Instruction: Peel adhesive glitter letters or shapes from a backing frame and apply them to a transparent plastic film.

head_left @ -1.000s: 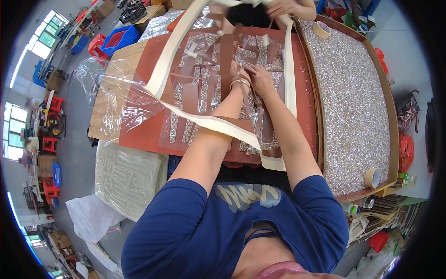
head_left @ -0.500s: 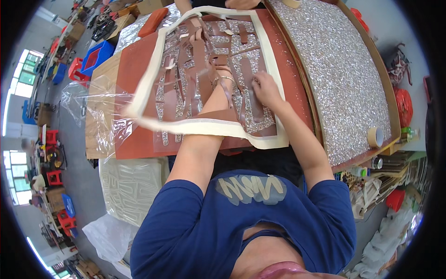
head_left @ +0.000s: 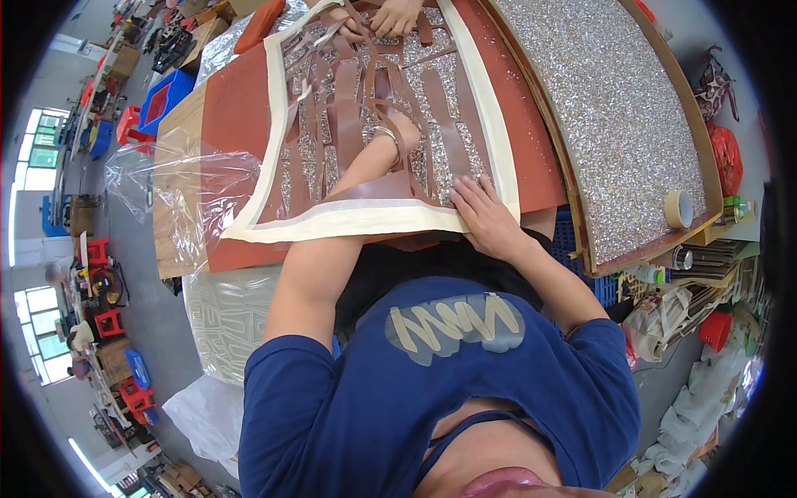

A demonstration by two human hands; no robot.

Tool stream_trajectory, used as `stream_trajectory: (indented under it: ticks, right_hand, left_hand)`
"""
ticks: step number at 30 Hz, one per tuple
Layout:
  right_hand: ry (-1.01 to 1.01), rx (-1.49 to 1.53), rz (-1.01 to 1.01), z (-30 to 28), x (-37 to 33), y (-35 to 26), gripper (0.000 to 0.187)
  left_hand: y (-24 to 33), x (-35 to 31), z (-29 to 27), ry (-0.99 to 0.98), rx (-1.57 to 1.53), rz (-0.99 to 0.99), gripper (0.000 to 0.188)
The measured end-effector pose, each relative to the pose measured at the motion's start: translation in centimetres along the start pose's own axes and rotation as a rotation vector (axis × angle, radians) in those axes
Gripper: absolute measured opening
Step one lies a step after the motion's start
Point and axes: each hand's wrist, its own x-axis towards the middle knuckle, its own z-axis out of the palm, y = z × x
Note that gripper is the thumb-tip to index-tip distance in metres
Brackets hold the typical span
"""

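Cream tape point(head_left: 357, 222) forms a border around a brown sheet point(head_left: 347, 116) cut into long, narrow strips, which lies on a red-brown board point(head_left: 232, 124) in front of the person. Silvery glitter point(head_left: 438, 158) shows between the strips. The lower border spans the person's left forearm, which passes beneath it and emerges among the strips.

Left hand point(head_left: 404, 131): raised through the cut-outs near the middle of the sheet, with a bracelet point(head_left: 383, 130) at the wrist and thin brown strips crossing beside it. Its fingers are hidden, so whether they grip anything cannot be told. Right hand point(head_left: 490, 217): palm down and fingers extended, laid across the lower right corner of the sheet, fingertips on the brown part just inside the border.

At the far edge, a co-worker's two hands point(head_left: 396, 17) reach over the sheet among its upper strips; what they grasp is too small to make out.

To the right stands a shallow tray point(head_left: 707, 158) filled with glitter, with a roll of tape point(head_left: 686, 207) near its lower right corner. To the left, clear plastic film point(head_left: 187, 187) drapes over a wooden board point(head_left: 170, 253) and part of the red-brown board; pale moulded sheets point(head_left: 224, 324) lie lower down.
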Motion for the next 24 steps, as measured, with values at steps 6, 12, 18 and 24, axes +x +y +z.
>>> stream_trajectory:
  ticks: [6, 12, 18, 24]
  right_hand:
    - [0.107, 0.261, 0.036, -1.4, 1.3, 1.0, 0.048]
    - [0.206, 0.299, 0.155, -0.2, 1.1, -0.2, 0.04]
    - [0.406, 0.625, 0.45, -0.3, 1.6, -0.2, 0.035]
    - [0.589, 0.367, 0.299, 2.0, 1.1, -0.9, 0.032]
  left_hand:
    - [3.8, -6.7, -4.3, -0.009, -0.271, -0.454, 0.05]
    - [8.1, -11.3, -0.3, 0.489, -1.875, -0.425, 0.051]
    - [12.1, -12.7, 6.4, 1.211, -0.307, -0.214, 0.039]
    - [14.5, -13.1, 7.5, 0.717, -0.718, 0.169, 0.044]
